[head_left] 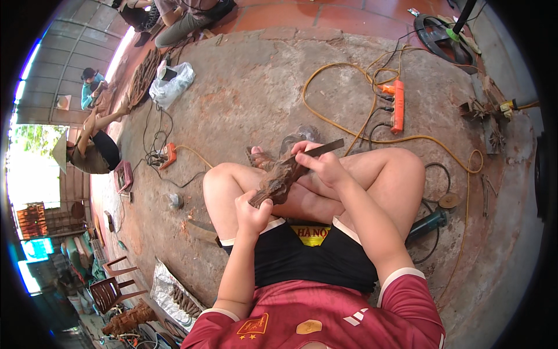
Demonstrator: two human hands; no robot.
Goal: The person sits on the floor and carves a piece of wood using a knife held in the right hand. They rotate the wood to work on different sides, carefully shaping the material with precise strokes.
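Observation:
A dark brown piece of carved wood [278, 181] lies slantwise above my crossed legs. My left hand [253, 214] is closed round its lower end. Near the upper end, my right hand [321, 166] grips a flat, dark strip [326, 147] with a straight edge, which points up to the right. The strip rests close against the wood; whether it is metal I cannot make out. Just beyond the wood, a rounded dark brown object [302, 136] sits on the floor by my foot, partly hidden by my right hand.
An orange power strip [398, 107] with plugs and a yellow cord [325, 123] lies ahead right; another orange power strip [168, 156] is ahead left. A dark teal cylindrical tool [427, 225] is beside my right thigh. Other people sit at far left, near a white plastic bag [172, 86].

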